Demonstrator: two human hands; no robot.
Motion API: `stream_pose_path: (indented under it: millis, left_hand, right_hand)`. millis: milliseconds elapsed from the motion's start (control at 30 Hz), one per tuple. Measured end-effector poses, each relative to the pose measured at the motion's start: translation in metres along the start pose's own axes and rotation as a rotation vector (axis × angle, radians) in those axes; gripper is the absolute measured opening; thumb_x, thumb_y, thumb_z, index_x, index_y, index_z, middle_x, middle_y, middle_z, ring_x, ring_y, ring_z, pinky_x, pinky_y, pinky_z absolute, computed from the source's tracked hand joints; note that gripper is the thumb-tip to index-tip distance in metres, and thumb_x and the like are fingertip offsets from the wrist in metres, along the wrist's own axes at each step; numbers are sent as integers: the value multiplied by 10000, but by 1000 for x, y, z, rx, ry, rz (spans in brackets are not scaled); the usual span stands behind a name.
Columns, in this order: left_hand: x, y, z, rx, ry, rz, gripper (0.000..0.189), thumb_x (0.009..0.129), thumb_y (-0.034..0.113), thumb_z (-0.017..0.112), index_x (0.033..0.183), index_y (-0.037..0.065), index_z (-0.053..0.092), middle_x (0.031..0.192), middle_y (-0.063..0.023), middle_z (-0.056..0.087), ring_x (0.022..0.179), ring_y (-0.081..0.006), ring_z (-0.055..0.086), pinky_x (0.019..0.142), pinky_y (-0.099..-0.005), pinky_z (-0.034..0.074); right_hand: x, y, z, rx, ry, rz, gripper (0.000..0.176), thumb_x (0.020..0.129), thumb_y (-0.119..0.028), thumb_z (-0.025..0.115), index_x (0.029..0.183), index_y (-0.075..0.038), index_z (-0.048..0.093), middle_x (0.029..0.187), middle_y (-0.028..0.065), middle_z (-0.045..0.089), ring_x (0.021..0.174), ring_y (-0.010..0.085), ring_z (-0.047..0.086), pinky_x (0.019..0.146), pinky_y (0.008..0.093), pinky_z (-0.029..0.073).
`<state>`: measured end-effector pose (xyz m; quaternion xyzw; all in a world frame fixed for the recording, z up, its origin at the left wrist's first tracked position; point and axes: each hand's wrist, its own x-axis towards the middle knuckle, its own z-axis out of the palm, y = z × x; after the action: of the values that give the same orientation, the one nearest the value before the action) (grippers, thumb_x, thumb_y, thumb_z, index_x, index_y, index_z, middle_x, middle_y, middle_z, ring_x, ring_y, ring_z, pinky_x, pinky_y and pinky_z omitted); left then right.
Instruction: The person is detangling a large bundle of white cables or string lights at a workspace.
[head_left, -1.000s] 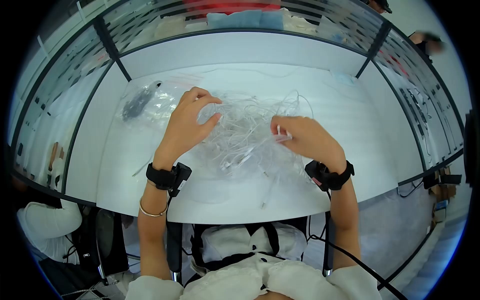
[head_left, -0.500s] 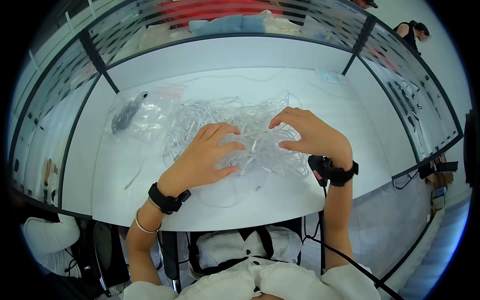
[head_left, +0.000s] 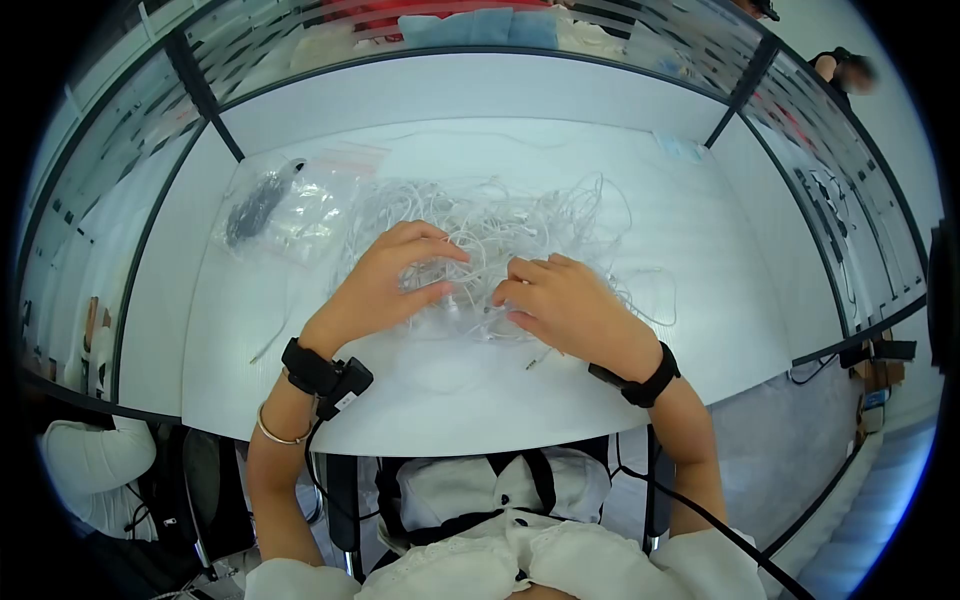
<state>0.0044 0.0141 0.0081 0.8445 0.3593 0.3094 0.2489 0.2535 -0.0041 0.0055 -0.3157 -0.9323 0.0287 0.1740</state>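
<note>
A tangled heap of thin white cables (head_left: pixel 500 215) lies in the middle of the white table. At its near left side, my left hand (head_left: pixel 375 285) is open, the thumb apart from the curved fingers and cables showing between them. My right hand (head_left: pixel 575 305) reaches into the near right part of the heap, its fingers bent and closed on a white cable; the fingertips are partly hidden. A metal cable plug (head_left: pixel 538 360) juts out below the right hand. Clear plastic appears mixed in among the cables under both hands.
Left of the heap lies a clear plastic bag (head_left: pixel 315 205) beside a dark coiled cable (head_left: pixel 260 210) in plastic. One loose cable end (head_left: pixel 265 350) lies at the left. Low white partitions (head_left: pixel 460 95) enclose the table. Another person (head_left: pixel 835 72) is at the far right.
My right hand has moved left and down into the heap, and its fingers have closed. My left hand has shifted slightly left. A cable loop now lies farther right.
</note>
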Motion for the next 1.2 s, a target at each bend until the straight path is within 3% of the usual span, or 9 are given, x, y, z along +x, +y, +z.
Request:
stream_pose_path:
  millis: [100,300,467,700,867,1067,1100,1200]
  left_hand:
    - [-4,-1,-1,-58,2,-29,283,795,101,696,1076,110,673,1070,-66,566,1043,-241,522,916,-343,423]
    - [-3,2,-1,-87,36,-29,253,809,99,679,1062,93,677,1007,-68,584,1002,-237,540,907,-339,427]
    - [-3,-9,0,-127,127,6,205,813,92,671,1016,60,677,986,-75,603,950,-228,562,876,-327,438]
    - [-5,-13,-1,-280,275,-52,80,845,58,623,915,20,627,975,-58,573,936,-166,546,827,-287,425]
    - [-6,-11,-6,-291,417,-85,80,878,110,605,898,32,603,986,-44,546,936,-143,532,794,-268,412]
    - [-5,1,-9,-24,433,-69,91,841,106,615,921,64,622,1052,-45,510,1013,-175,494,860,-316,386]
    - [-6,6,-9,-21,401,-94,171,812,103,622,982,92,629,1139,-56,477,1107,-200,455,943,-346,357]
    - [-4,21,-5,30,442,-32,307,773,80,635,1078,102,612,1203,-83,459,1181,-252,432,1028,-376,324]
  right_hand:
    - [2,-3,-6,43,-9,-5,128,756,-85,665,869,-96,607,853,33,567,747,218,585,707,331,451]
    - [-2,8,-29,696,87,109,136,777,-81,722,878,-102,634,864,3,578,743,135,537,662,280,410]
    - [-10,19,-52,775,216,113,167,743,-57,747,841,-92,616,851,-10,547,755,101,496,661,247,371]
    - [-14,32,-50,1163,608,272,134,835,-94,688,884,-67,567,868,-27,556,768,68,500,702,224,385]
    - [-17,42,-49,1217,844,317,106,899,-142,624,918,-61,559,822,-17,548,756,77,487,702,228,391]
    - [-12,38,-45,1168,738,374,100,912,-111,593,977,-40,567,819,3,579,766,89,535,710,235,430]
    - [-12,40,-40,1154,656,345,81,905,-103,603,959,-51,572,861,-3,598,783,75,555,686,224,441]
    - [-7,30,-31,1143,476,344,94,885,-131,648,915,-69,585,880,-23,602,767,57,558,651,212,445]
